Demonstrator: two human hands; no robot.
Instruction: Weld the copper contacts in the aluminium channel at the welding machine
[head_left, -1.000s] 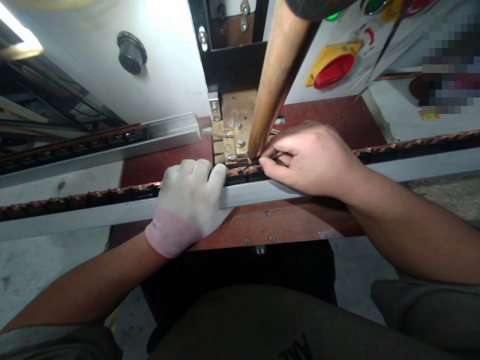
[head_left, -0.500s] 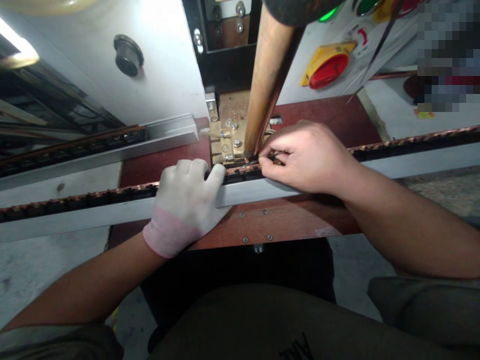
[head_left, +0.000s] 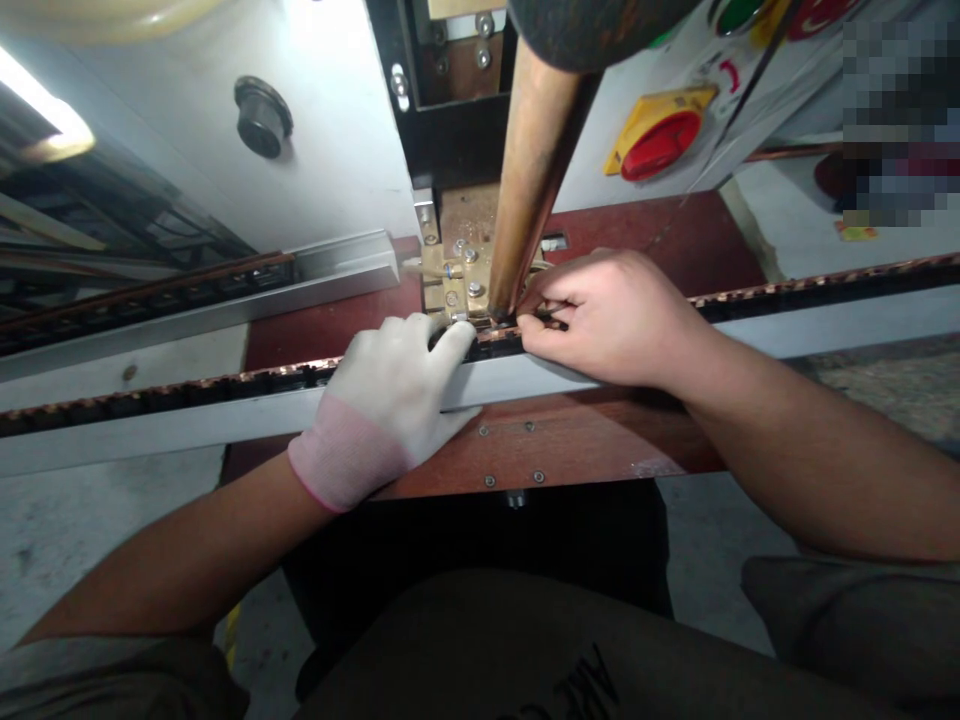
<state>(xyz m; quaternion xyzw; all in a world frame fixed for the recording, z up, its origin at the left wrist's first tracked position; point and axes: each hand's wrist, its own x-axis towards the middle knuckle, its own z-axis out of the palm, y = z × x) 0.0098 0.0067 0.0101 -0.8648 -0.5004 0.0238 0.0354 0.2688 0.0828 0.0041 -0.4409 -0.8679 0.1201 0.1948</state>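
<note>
Under the left hand [head_left: 390, 395], gloved white with a pink cuff: a long grey rail [head_left: 187, 415] running crosswise over the red worktop [head_left: 585, 440]. Fingers are close together and folded over the rail's top edge, clamped down on it, the forefinger stretched along the dark strip [head_left: 247, 382] of coppery teeth that tops the rail. Thumb hidden. Just right of that forefinger, the bare right hand [head_left: 615, 315] lies on the same rail, thumb and forefinger pinched together on a small dark piece [head_left: 550, 318] at the strip; too small to tell what it is. Between the two hands, touching or nearly touching the right fingertips, the tip of a copper rod [head_left: 529, 180] comes down steeply to the strip. Just beyond the left fingertips, a brass block [head_left: 454, 275] with several screws. Farther beyond the left hand, a second rail [head_left: 225, 300] lies well apart from the first, and above it a black knob [head_left: 262, 105] on a white panel. Beyond the right hand, a red switch [head_left: 660, 130] on a yellow plate.
</note>
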